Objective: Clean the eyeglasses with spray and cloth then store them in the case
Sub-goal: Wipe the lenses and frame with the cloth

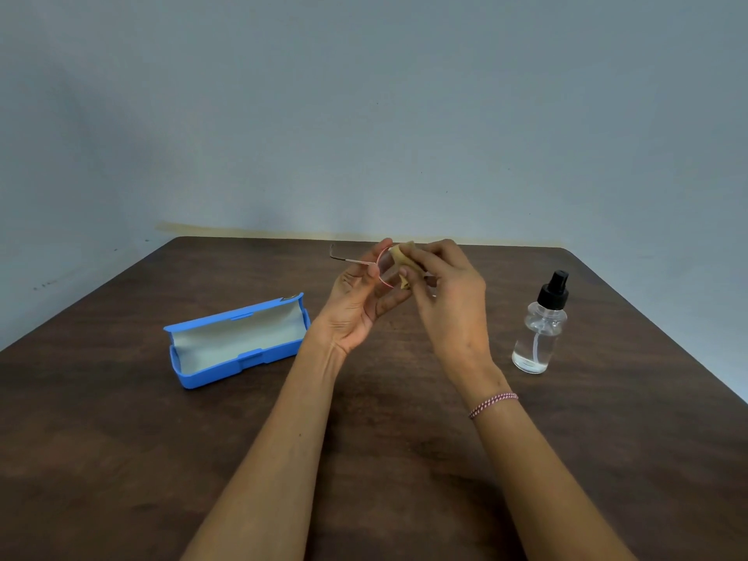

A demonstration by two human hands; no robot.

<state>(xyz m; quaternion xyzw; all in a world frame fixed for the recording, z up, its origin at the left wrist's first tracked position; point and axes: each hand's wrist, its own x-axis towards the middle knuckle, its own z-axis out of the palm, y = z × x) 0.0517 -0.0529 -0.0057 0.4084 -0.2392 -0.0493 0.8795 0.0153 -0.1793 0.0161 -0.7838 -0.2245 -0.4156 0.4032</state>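
Lens wiping: left grip (356,301) pinches eyeglasses (351,260) by the frame, right grip (449,293) pinches cloth (404,257) against lens; next, probably folding temples for open case (210,376).

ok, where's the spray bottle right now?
Head view: the spray bottle stands upright on the table, on the right side, just right of the right hand and not touched by it.

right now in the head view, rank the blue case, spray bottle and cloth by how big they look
1. blue case, clearly largest
2. spray bottle
3. cloth, smallest, but bunched in the right hand, so its true size is unsure
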